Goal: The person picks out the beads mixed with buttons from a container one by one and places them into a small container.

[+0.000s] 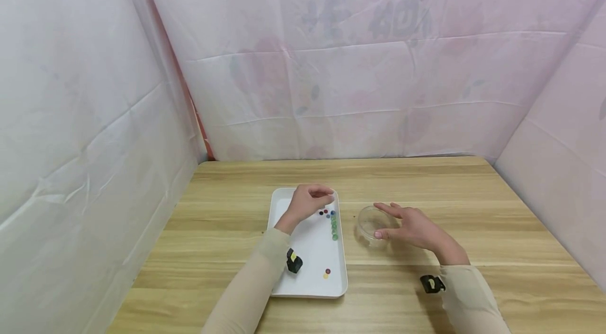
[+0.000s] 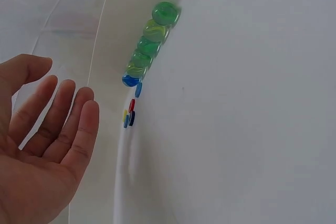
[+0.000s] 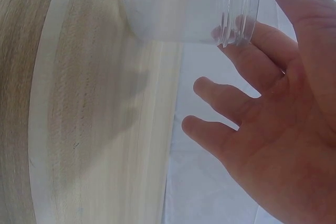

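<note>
While both forearms in beige sleeves reach in from the near edge of the wooden desk, each carries a small black camera strapped at the wrist. Nearest on the white tray lie two tiny flat beads, one dark red and one yellow, close to its near right corner. Farther up the tray, a short row of green glass marbles lines the right wall, with a blue marble at its far end and a few small red, blue and yellow beads just beyond that. The left hand hovers over the far end of the tray, above those small beads; in the wrist view its fingers are straight and loosely together, palm bare, holding nothing and touching nothing. Just right of the tray, on the desk, stands a clear plastic jar with a threaded rim. The right hand rests beside it with fingers spread; the wrist view shows the thumb and one fingertip against the jar's wall, the other fingers held off it. Behind the desk, pale pink floral sheeting covers the walls on all sides.
</note>
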### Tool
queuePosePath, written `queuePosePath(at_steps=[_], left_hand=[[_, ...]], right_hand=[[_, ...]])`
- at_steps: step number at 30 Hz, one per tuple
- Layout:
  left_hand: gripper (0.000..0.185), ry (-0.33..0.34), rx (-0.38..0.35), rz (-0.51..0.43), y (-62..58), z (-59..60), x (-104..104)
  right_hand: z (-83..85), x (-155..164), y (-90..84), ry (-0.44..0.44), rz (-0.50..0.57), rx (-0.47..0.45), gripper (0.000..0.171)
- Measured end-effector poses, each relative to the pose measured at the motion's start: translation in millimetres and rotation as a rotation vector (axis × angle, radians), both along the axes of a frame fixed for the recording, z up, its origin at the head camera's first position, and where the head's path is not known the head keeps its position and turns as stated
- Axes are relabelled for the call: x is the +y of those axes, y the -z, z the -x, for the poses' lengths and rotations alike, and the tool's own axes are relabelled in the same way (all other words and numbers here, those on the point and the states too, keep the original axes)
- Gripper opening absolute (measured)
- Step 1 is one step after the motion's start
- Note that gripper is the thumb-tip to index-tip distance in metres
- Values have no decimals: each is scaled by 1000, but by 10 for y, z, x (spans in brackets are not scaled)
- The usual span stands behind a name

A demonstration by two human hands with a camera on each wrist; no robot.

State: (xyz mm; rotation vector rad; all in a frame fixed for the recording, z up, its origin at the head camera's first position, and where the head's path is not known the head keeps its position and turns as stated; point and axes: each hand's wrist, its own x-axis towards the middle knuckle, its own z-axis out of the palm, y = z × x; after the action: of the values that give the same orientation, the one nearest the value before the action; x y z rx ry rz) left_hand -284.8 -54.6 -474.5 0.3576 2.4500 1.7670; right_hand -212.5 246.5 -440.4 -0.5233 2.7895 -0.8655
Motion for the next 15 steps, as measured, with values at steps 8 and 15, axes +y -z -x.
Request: queuePosePath(at_steps=[8, 15], left_hand=[[18, -25, -120, -85, 34, 8, -3], [18, -27, -215, -35, 121, 17, -1]], right_hand=[[-20, -8, -1, -11, 10, 11, 88], [-14, 0, 22, -1, 19, 12, 87]])
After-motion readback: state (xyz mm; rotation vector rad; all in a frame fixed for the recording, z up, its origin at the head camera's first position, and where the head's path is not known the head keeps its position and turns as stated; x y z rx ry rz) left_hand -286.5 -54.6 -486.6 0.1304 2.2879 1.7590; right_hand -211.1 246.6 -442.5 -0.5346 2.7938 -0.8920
